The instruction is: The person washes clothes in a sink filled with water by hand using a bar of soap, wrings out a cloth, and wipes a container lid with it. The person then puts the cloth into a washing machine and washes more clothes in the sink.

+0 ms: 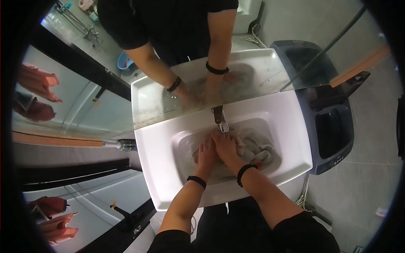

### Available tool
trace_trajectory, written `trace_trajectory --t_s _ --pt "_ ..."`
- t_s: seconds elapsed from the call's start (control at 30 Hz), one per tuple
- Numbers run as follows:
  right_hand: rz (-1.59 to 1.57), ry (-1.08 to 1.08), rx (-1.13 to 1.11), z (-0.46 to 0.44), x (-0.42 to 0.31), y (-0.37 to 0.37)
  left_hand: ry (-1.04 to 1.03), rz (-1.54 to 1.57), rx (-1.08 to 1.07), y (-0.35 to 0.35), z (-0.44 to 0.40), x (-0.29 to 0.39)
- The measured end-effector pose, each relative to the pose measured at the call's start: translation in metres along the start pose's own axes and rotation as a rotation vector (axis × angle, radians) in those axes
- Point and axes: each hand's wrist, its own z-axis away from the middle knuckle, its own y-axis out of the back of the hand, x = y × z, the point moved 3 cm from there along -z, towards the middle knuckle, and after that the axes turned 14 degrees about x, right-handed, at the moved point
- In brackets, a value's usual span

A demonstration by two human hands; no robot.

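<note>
Plainly, the grey cloth (258, 148) lay crumpled in the bowl of the sink (289, 122), its loose folds heaped toward the right side and the rest running in under my hands. My right hand (225, 146) was on the bundle just in front of the tap (217, 114), and my left hand (206, 156) lay right beside it, the two touching or very nearly so. Their fingers were turned down into the folds, so I couldn't tell whether either was clenched on the cloth or only pressing. I judged the handling to be underway rather than finished: the cloth was down in the bowl, seemingly wet, with both hands at it, but it had not been lifted out, wrung or spread. Whether the tap was running I couldn't make out, nor how clean the cloth had got. Beyond the tap, the mirror (168, 110) gave back my arms and the sink. A dark grey appliance (346, 126) stood to the right, while on the left there was a mop (127, 145) and some reddish clothes (59, 227).
</note>
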Motion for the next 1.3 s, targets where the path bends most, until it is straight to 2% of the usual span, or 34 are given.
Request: trace_trajectory --t_s 0.07,0.17,0.27,0.33,0.43,0.47,0.53,0.57,0.63,0.67,0.73,0.83,0.87,0.93,1.0,1.03,1.07,1.13,1.17,1.23,1.27,1.3 --pt "0.133 0.060 -0.055 0.010 0.005 0.007 0.010 0.058 -0.033 -0.005 0.011 0.013" --pt "0.168 0.095 -0.129 0.011 0.028 0.006 0.035 0.047 -0.119 -0.021 0.005 0.023" --pt "0.231 -0.001 -0.027 0.009 0.051 0.002 0.073 0.055 -0.300 -0.024 -0.010 0.028" --pt "0.091 -0.136 0.001 0.013 0.060 0.000 0.085 0.040 -0.447 -0.019 -0.019 0.028" --pt "-0.217 -0.356 0.044 0.018 0.071 -0.007 0.147 0.223 -0.299 -0.041 -0.029 0.025" --pt "-0.337 -0.428 0.061 0.020 0.073 -0.012 0.314 0.337 -0.166 -0.046 -0.030 0.022" --pt "-0.367 -0.351 0.101 0.043 0.085 -0.093 0.644 0.562 0.098 -0.047 -0.024 0.019" --pt "-0.382 -0.309 0.122 0.046 0.089 -0.119 0.638 0.455 0.077 -0.041 -0.026 0.023" --pt "-0.596 -0.406 0.049 0.031 0.074 -0.054 0.624 0.241 0.039 -0.024 -0.033 0.030" --pt "-0.704 -0.455 0.008 0.025 0.067 -0.025 0.597 0.262 -0.070 -0.029 -0.033 0.027" --pt "-0.527 -0.550 0.041 0.022 0.078 -0.018 0.547 0.298 -0.283 -0.032 -0.033 0.012" --pt "-0.430 -0.657 -0.038 0.015 0.094 -0.020 0.247 0.158 0.013 0.002 -0.041 0.011" --pt "-0.425 -0.693 -0.084 0.014 0.097 -0.023 0.416 0.338 0.023 -0.011 -0.035 0.009" --pt "-0.475 -0.341 0.204 0.019 0.075 -0.031 0.745 0.700 0.039 -0.041 -0.024 0.004" --pt "-0.505 -0.166 0.345 0.029 0.050 -0.035 1.010 0.926 0.092 -0.049 -0.021 0.003" --pt "-0.519 -0.169 0.353 0.028 0.032 -0.015 1.144 1.042 0.120 -0.050 -0.023 0.004" --pt "-0.531 -0.171 0.361 0.026 0.019 0.005 1.216 1.199 0.062 -0.047 -0.025 0.005" --pt "-0.519 -0.342 0.230 0.014 0.010 0.025 1.353 1.515 -0.059 -0.033 -0.028 0.003" --pt "-0.515 -0.427 0.160 0.009 0.010 0.030 1.397 1.579 -0.088 -0.028 -0.027 0.012" --pt "-0.588 -0.437 0.083 -0.005 0.026 0.025 1.481 1.695 -0.150 -0.027 -0.019 0.027" --pt "-0.629 -0.448 0.051 -0.009 0.028 0.022 1.431 1.824 -0.120 -0.025 -0.018 0.024" --pt "-0.681 -0.319 0.115 -0.004 0.016 0.033 1.378 1.953 -0.093 -0.031 -0.013 0.021"
